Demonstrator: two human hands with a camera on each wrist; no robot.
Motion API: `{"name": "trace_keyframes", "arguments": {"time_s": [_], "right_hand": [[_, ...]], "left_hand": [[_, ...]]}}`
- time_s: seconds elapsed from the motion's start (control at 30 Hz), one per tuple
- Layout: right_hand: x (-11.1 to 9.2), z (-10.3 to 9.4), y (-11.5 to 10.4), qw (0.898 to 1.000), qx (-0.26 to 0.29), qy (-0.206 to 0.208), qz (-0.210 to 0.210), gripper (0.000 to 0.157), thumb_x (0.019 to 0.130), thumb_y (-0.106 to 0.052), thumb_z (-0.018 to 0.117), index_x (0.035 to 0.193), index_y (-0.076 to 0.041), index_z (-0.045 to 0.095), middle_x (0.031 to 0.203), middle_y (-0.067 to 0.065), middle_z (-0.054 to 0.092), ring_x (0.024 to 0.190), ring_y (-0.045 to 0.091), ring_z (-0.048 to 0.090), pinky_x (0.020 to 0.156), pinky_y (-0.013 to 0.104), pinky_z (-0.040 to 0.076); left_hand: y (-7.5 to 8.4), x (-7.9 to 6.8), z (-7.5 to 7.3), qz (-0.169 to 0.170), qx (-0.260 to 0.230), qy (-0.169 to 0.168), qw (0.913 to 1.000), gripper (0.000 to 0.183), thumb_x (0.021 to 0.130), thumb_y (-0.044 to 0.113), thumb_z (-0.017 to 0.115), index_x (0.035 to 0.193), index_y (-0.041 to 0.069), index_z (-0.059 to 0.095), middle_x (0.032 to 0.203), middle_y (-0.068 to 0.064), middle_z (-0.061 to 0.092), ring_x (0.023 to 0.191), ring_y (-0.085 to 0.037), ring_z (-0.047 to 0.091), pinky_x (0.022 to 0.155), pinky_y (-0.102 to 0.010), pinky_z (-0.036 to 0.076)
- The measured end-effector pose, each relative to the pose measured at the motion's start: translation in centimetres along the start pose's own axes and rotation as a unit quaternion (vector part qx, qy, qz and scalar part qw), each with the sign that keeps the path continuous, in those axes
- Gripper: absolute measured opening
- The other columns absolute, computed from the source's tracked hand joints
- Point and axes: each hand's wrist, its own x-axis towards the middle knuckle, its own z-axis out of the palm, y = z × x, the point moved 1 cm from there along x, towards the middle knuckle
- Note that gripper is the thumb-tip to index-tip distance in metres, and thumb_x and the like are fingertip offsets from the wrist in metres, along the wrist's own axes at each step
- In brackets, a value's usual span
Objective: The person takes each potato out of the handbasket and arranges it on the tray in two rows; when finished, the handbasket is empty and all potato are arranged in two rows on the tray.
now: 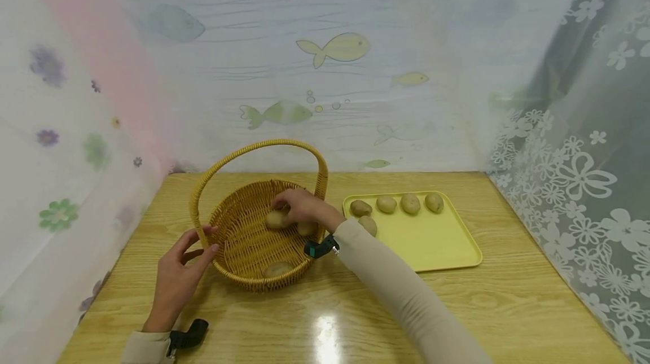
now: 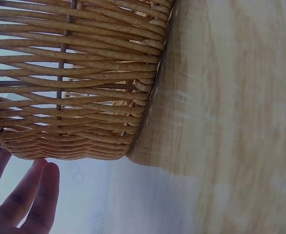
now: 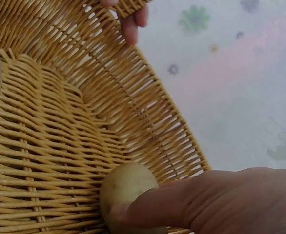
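A wicker basket (image 1: 238,251) with a tall arched handle stands on the table in the head view. On its left side, my left hand (image 1: 178,273) grips the rim where the handle meets it, thumb towards me and fingers behind. The left wrist view shows the fingers (image 2: 44,197) against the woven wall. My right hand (image 1: 304,206) reaches inside the basket and holds a potato (image 3: 126,187) between thumb and fingers, low over the woven bottom. Another potato (image 1: 306,228) lies under that hand, and a third potato (image 1: 278,269) rests by the near wall.
Right of the basket lies a yellow tray (image 1: 431,245). Along its far edge sit several potatoes (image 1: 410,204), with one more potato (image 1: 368,225) near its left edge, partly behind my right sleeve. Patterned curtains (image 1: 406,127) hang behind and beside the wooden table (image 1: 284,324).
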Motion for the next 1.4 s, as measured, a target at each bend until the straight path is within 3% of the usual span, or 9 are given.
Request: {"name": "trace_keyframes", "arguments": {"time_s": [0.17, 0.4, 0.7, 1.07, 1.4], "right_hand": [[0.2, 0.3, 0.3, 1.0, -0.01, -0.008, -0.008, 0.051, 0.089, -0.006, 0.084, 0.138, -0.01, 0.067, 0.134, 0.003, 0.067, 0.125, 0.021, 0.059, 0.101, 0.029, 0.05], [0.3, 0.3, 0.4, 1.0, 0.001, -0.001, -0.016, 0.047, 0.088, -0.012, 0.087, 0.132, -0.012, 0.071, 0.129, 0.002, 0.07, 0.12, 0.017, 0.062, 0.098, 0.027, 0.051], [0.1, 0.0, 0.4, 0.997, 0.068, 0.027, -0.029, 0.044, 0.087, -0.011, 0.088, 0.128, -0.011, 0.072, 0.127, 0.004, 0.071, 0.119, 0.016, 0.064, 0.098, 0.025, 0.051], [-1.2, -0.8, 0.0, 0.988, 0.131, 0.07, -0.029, 0.041, 0.088, -0.014, 0.085, 0.128, -0.014, 0.073, 0.123, -0.004, 0.073, 0.118, 0.011, 0.063, 0.099, 0.029, 0.051], [-2.1, -1.3, -0.3, 0.987, 0.139, 0.076, -0.039, 0.04, 0.088, -0.013, 0.084, 0.126, -0.013, 0.074, 0.122, -0.004, 0.073, 0.116, 0.01, 0.064, 0.098, 0.029, 0.052]], "left_hand": [[0.0, -0.1, 0.0, 0.0, -0.004, -0.001, 1.0, 0.041, 0.1, 0.007, 0.073, 0.14, 0.011, 0.065, 0.135, -0.007, 0.067, 0.126, -0.009, 0.056, 0.09, -0.016, 0.052], [0.1, -0.1, -0.1, 0.001, -0.007, -0.001, 1.0, 0.04, 0.1, 0.006, 0.072, 0.14, 0.011, 0.065, 0.134, -0.008, 0.067, 0.125, -0.008, 0.056, 0.091, -0.016, 0.052], [0.0, 0.0, -0.1, 0.005, -0.008, -0.001, 1.0, 0.041, 0.1, 0.005, 0.073, 0.14, 0.01, 0.065, 0.134, -0.009, 0.067, 0.125, -0.009, 0.057, 0.091, -0.016, 0.052], [0.0, 0.0, -0.1, -0.001, -0.01, -0.002, 0.9999, 0.041, 0.1, 0.007, 0.073, 0.14, 0.011, 0.065, 0.134, -0.008, 0.067, 0.125, -0.011, 0.057, 0.091, -0.016, 0.052], [0.0, 0.0, -0.1, -0.002, -0.003, -0.004, 1.0, 0.042, 0.1, 0.008, 0.073, 0.141, 0.011, 0.064, 0.135, -0.009, 0.066, 0.124, -0.013, 0.057, 0.091, -0.015, 0.052]]}}
